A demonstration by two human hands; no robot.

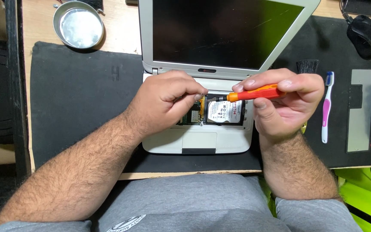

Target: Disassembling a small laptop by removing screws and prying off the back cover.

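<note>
Nearest, the right hand (pixel 286 105) pinches an orange screwdriver (pixel 254 93) in its grip, tip pointing left over the opened white laptop (pixel 198 139). The left hand (pixel 166 101) has fingertips pressed together at the tip, perhaps on a tiny screw. Beyond, a metal dish (pixel 78 25) sits on the tabletop (pixel 121 25).

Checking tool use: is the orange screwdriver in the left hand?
No. The right hand holds the orange screwdriver, while the left hand pinches at its tip over the opened laptop.
</note>
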